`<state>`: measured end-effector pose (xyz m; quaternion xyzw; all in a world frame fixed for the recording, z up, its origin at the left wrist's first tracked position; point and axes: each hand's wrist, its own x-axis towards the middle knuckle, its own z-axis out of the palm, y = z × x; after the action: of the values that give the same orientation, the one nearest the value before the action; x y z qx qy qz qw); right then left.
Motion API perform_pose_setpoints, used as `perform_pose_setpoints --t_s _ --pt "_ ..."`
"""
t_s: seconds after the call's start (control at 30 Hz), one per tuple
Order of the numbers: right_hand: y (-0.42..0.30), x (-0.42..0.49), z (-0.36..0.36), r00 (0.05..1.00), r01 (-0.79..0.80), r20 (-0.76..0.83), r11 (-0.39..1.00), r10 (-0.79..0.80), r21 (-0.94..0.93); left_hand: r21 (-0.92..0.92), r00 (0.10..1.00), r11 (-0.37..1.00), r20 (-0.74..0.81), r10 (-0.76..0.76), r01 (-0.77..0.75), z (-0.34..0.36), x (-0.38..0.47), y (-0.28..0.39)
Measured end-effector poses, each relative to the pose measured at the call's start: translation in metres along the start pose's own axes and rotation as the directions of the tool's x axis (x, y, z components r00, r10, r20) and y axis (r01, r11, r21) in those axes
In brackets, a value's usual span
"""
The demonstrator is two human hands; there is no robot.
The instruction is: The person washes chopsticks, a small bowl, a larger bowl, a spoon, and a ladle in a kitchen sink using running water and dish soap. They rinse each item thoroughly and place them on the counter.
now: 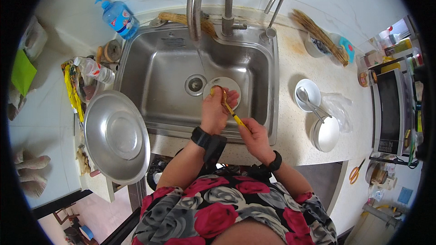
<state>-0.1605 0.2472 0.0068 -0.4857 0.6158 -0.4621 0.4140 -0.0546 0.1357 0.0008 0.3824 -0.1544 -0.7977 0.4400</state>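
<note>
Over the stainless steel sink [167, 98], my left hand [216, 110] holds a small brownish-yellow item [217, 91], partly hidden by the fingers; I cannot tell exactly what it is. My right hand [254, 137] grips the yellow handle of a slim tool [237, 118], whose far end meets that item. Beneath my left hand, a round whitish dish [224, 83] lies in the sink, right of the drain [195, 85]. A thin stream of water falls from the large faucet [195, 17] behind my hands.
A large metal basin [117, 137] stands left of the sink. On the right counter are a white bowl with spoons [307, 90], stacked bowls [325, 134], a plastic bag [340, 109] and a straw brush [320, 37]. A blue pump bottle [120, 18] stands at the back left.
</note>
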Motion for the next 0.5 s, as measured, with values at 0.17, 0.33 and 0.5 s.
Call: perform_pose_setpoints --t_s 0.17,0.33,0.5 --pt "-0.002 -0.001 0.0 1.0 -0.026 -0.008 0.996 0.025 -0.089 0.128 0.997 0.991 0.071 0.026 -0.035 -0.002 -0.003 -0.005" --pt "-0.007 -0.001 -0.007 0.997 0.08 0.025 0.963 -0.077 -0.256 0.166 0.98 0.966 0.07 0.189 -0.198 -0.009 0.015 0.007" --pt "-0.008 0.004 -0.001 1.0 0.016 0.027 0.997 -0.014 -0.076 -0.17 0.999 0.985 0.043 -0.017 0.024 -0.007 0.006 -0.003"
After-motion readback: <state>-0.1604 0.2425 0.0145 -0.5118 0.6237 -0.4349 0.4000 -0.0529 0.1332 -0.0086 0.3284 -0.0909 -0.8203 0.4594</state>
